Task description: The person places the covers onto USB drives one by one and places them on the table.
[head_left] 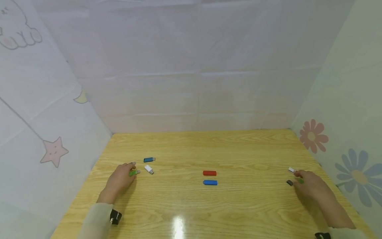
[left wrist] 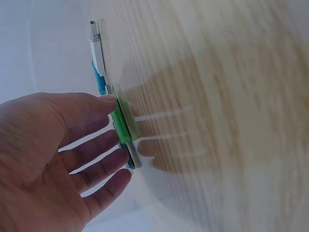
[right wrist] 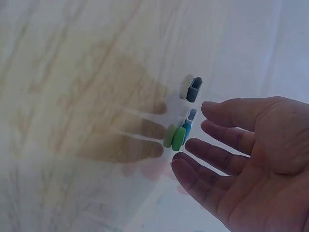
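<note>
In the head view my left hand (head_left: 119,182) is low over the table's left side, beside a green USB stick (head_left: 133,173) with its metal plug bare. In the left wrist view the thumb lies at one end of the green stick (left wrist: 120,122), with loosely spread fingers beyond it; a dark stick (left wrist: 130,157) is partly hidden. A white USB stick (head_left: 148,169) and a teal one (head_left: 148,159) lie nearby. On the right, my right hand (head_left: 312,186) hovers with relaxed fingers near a black cap (head_left: 289,182), a white cap (head_left: 291,170) and a green cap (head_left: 301,181).
A red USB stick (head_left: 210,173) and a blue one (head_left: 210,182) lie side by side mid-table, plugs covered. In the right wrist view a light-blue cap (right wrist: 188,129) shows behind the green one. Pale cloth walls (head_left: 197,99) enclose the wooden table (head_left: 238,205).
</note>
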Motion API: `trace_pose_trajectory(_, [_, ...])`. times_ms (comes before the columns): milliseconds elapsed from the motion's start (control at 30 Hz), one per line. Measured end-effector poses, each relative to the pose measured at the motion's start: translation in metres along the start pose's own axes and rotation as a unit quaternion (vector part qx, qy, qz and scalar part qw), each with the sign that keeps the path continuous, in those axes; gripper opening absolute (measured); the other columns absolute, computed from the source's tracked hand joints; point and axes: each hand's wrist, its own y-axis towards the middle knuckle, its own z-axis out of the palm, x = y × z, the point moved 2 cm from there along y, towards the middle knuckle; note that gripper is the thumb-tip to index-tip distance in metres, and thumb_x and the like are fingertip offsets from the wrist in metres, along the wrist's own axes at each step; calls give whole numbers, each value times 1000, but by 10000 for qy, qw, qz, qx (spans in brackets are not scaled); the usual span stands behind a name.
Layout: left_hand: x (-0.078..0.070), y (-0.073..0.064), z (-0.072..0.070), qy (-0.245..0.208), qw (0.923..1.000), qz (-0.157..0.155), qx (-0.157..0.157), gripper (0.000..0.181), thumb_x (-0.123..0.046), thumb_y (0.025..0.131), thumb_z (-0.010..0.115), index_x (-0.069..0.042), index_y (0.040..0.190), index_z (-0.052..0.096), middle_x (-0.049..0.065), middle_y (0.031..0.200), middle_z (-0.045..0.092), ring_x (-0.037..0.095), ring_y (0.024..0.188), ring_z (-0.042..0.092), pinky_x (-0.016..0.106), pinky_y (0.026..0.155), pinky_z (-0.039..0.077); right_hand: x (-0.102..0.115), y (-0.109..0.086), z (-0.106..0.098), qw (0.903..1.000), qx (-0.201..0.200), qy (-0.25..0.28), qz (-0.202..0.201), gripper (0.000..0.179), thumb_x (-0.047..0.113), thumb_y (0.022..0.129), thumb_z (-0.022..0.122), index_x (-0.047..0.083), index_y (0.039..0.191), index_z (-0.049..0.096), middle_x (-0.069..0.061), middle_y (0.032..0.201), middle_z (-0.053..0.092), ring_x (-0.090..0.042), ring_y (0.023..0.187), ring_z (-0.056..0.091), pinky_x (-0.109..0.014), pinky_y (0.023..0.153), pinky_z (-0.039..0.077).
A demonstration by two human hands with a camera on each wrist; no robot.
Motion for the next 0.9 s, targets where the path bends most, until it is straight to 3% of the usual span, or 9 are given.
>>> trace_pose_trajectory(333, [0, 1, 1, 25, 10000, 5, 26, 31, -12, 94, 70, 1, 121, 66, 22, 124, 64, 46, 118, 56, 60, 98, 48, -9, 5, 4, 9991, -265, -109, -322, 39, 12, 94, 65, -14, 122, 57, -40, 116, 59, -62, 106, 53, -66, 82, 49])
trace_pose_trajectory(900, [3, 0, 3, -42, 10000, 51, -35, 18, -9, 93, 72, -2, 110, 71, 13, 106, 66, 36, 104, 61, 53, 88, 54, -10, 12, 7, 9978, -342, -441, -370, 32, 3, 90, 65, -12, 117, 61, -34, 109, 62, -57, 104, 56, -64, 84, 49])
